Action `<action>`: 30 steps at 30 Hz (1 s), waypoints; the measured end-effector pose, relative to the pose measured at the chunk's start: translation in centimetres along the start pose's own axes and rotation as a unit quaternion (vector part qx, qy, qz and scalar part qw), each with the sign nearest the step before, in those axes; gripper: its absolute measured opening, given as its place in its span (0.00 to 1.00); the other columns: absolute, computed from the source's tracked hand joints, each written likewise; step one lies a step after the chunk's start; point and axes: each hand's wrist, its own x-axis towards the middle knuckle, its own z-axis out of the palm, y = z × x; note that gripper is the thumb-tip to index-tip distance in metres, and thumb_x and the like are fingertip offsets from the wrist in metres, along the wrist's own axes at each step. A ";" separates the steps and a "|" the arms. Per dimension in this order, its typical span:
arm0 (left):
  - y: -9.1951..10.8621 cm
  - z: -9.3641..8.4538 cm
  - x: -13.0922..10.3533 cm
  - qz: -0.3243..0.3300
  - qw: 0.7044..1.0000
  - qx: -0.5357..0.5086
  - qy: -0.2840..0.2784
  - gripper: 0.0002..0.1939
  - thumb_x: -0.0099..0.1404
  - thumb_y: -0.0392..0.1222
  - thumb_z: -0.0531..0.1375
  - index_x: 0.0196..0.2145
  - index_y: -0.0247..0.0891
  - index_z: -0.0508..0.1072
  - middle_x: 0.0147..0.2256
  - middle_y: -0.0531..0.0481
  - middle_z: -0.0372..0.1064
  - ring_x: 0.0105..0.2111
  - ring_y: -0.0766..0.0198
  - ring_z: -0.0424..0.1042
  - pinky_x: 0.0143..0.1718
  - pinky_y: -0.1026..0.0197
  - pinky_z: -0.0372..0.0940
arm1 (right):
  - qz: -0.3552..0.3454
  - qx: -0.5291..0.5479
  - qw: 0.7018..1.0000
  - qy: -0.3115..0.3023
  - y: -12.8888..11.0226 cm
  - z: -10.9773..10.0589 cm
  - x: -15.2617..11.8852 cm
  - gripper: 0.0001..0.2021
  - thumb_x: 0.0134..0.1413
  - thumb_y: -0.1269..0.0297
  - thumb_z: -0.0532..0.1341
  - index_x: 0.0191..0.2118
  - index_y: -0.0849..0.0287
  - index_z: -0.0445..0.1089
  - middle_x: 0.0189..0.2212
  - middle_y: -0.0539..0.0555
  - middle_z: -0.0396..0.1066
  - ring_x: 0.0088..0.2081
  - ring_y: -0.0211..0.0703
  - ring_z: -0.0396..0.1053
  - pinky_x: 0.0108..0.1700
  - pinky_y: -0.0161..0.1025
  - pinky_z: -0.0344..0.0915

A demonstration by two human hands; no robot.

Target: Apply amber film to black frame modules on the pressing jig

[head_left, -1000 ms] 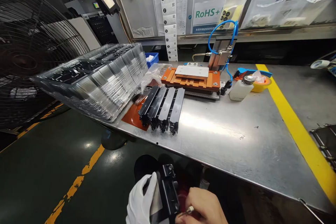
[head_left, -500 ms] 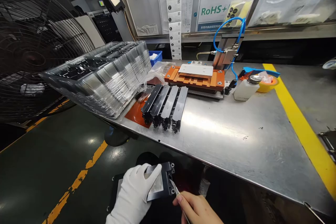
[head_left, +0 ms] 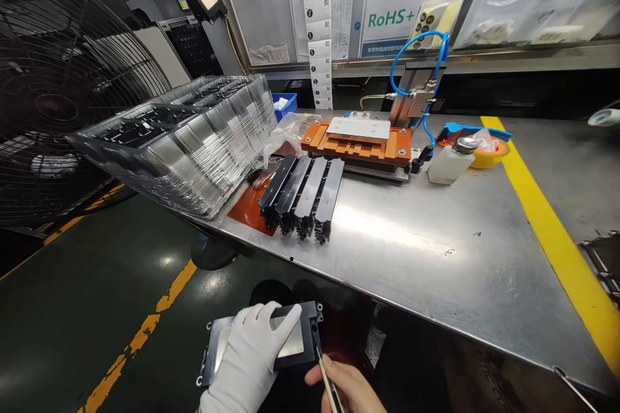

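Below the table's front edge, my left hand (head_left: 252, 352) in a white glove is closed over a flat black plastic frame (head_left: 309, 329) with a shiny silvery panel and small round lugs at its corners. My bare right hand (head_left: 346, 387) grips a slim craft knife (head_left: 329, 377) with a narrow metal blade. The blade's tip is at the frame's right end, beside the edge; whether it cuts there I cannot tell. My left palm hides the middle of the frame.
On the steel table (head_left: 402, 258) several black bars (head_left: 310, 197) stand in a row. Behind them is an orange fixture (head_left: 358, 145) with a blue air hose. Stacked clear trays (head_left: 203, 148) fill the left side, near a large fan (head_left: 58, 97). A white bottle (head_left: 450, 161) stands at right.
The frame has turned a little in my left hand, so more of its left end and panel shows. My right hand has shifted slightly left and down, the knife now more upright.
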 end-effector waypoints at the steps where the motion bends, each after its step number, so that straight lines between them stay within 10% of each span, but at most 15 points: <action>1: 0.0 0.1 -0.1 0.002 1.000 -0.001 -0.002 0.38 0.51 0.19 0.51 0.55 0.49 0.69 0.41 0.44 0.74 0.37 0.53 0.75 0.38 0.48 0.71 | 0.004 0.022 1.000 -0.010 -0.3 -0.1 -0.3 0.35 0.45 0.30 0.58 0.38 0.63 0.76 0.12 0.45 0.62 0.14 0.29 0.53 0.21 0.28 0.49; 6: -0.3 0.6 -0.6 0.010 1.000 -0.015 -0.009 0.38 0.52 0.21 0.53 0.58 0.48 0.67 0.46 0.40 0.73 0.42 0.50 0.74 0.43 0.44 0.70 | -0.161 -0.196 0.967 0.031 -2.3 -2.9 -1.1 0.29 0.59 0.37 0.52 0.53 0.53 0.71 0.26 0.51 0.72 0.27 0.40 0.70 0.32 0.37 0.66; 11: -0.5 0.4 -0.8 0.011 0.999 -0.030 -0.013 0.38 0.52 0.22 0.54 0.58 0.49 0.67 0.46 0.40 0.73 0.42 0.49 0.75 0.43 0.44 0.71 | -0.375 -0.553 0.723 0.171 -3.0 -5.7 -0.8 0.17 0.66 0.49 0.54 0.55 0.40 0.70 0.33 0.50 0.72 0.34 0.44 0.71 0.38 0.42 0.68; 15: -0.5 -0.1 -1.0 0.019 1.000 -0.023 0.005 0.37 0.52 0.22 0.55 0.57 0.49 0.68 0.46 0.40 0.74 0.42 0.49 0.75 0.42 0.45 0.71 | -0.464 -0.618 0.608 0.182 -3.2 -5.7 -0.6 0.17 0.67 0.53 0.53 0.55 0.47 0.71 0.30 0.52 0.71 0.30 0.42 0.68 0.31 0.39 0.67; 25: -1.1 -1.1 -0.5 0.046 0.993 -0.057 -0.096 0.34 0.55 0.27 0.54 0.58 0.53 0.64 0.48 0.38 0.72 0.44 0.44 0.73 0.40 0.43 0.69 | -0.487 -0.671 0.534 0.166 -3.8 -6.1 -0.2 0.17 0.69 0.57 0.49 0.56 0.50 0.68 0.30 0.53 0.70 0.29 0.44 0.67 0.31 0.40 0.66; 30: -1.8 -1.7 -0.3 0.096 0.977 -0.102 -0.163 0.42 0.47 0.26 0.56 0.60 0.52 0.60 0.51 0.37 0.68 0.45 0.43 0.70 0.44 0.40 0.65 | -0.480 -0.678 0.543 0.120 -4.3 -6.2 -0.3 0.17 0.65 0.62 0.56 0.58 0.50 0.66 0.33 0.54 0.70 0.32 0.45 0.69 0.34 0.42 0.69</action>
